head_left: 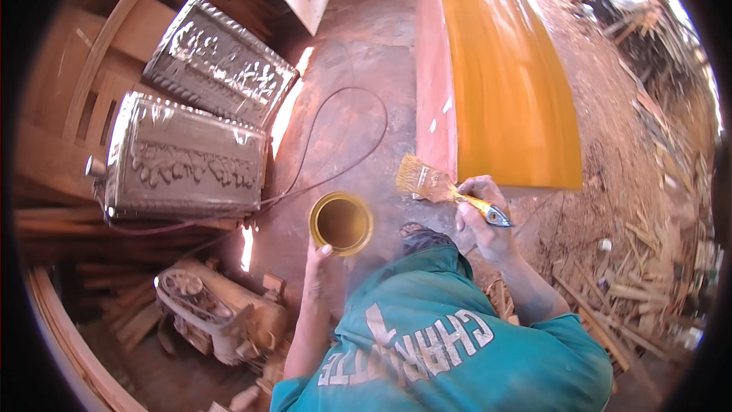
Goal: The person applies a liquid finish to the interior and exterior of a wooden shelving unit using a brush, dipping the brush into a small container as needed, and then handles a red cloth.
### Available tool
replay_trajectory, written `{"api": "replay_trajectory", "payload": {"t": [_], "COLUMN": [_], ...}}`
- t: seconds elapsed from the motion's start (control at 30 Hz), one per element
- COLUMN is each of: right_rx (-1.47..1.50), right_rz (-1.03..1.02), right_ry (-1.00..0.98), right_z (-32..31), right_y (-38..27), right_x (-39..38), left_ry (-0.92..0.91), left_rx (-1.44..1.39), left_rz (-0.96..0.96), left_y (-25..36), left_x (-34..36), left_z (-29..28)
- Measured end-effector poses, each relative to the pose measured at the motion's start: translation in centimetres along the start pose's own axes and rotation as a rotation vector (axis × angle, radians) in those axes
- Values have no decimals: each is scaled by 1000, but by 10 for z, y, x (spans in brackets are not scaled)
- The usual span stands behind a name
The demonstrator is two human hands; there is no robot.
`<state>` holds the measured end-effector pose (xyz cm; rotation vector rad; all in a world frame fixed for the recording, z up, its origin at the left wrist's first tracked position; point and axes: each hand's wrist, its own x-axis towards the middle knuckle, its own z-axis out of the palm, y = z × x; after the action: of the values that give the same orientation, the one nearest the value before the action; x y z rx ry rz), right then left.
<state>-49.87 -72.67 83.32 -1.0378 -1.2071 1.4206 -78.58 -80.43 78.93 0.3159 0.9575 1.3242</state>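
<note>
At seven o'clock, just off the middle of the view, the left hand (316, 258) is clamped on a round yellow can (368, 223), its thumb at the rim and its other fingers hidden; the can's mouth faces up, with brownish liquid inside. At about four o'clock, the right hand (486, 233) is closed around the handle of a wide paintbrush (436, 186), fingers curled together over it. Across the brown floor (366, 38), from left to right, planks (99, 53) lean at ten o'clock, two silver boxes (183, 126) with raised patterns stand between nine and ten, a dusty machine (210, 301) with a pulley sits near eight, and a thin cable (386, 116) loops at eleven. A large glossy orange panel (511, 99) with a pinkish side fills one to three o'clock, and scraps of wood (633, 297) litter the dirt around four. The brush lies near three o'clock, its bristles pointing toward ten and its handle end toward four, so its long axis slants between those; whether the bristles touch the panel's pink side is unclear.
</note>
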Motion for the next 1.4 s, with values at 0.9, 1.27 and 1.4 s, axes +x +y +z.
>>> {"api": "replay_trajectory", "payload": {"t": [0.9,1.27,1.4], "right_rx": [-593,-728,-966], "right_rz": [-126,-200,-137], "right_ry": [289,46,-121], "right_z": [106,-14,-41], "right_y": [-26,-13,7], "right_x": [-157,-152,-142], "left_ry": [-532,-398,-343], "left_rx": [380,391,351], "left_rz": [-323,-224,-206], "left_y": [-23,-145,-182], "left_x": [12,-25,-36], "left_z": [-38,21,34]}}
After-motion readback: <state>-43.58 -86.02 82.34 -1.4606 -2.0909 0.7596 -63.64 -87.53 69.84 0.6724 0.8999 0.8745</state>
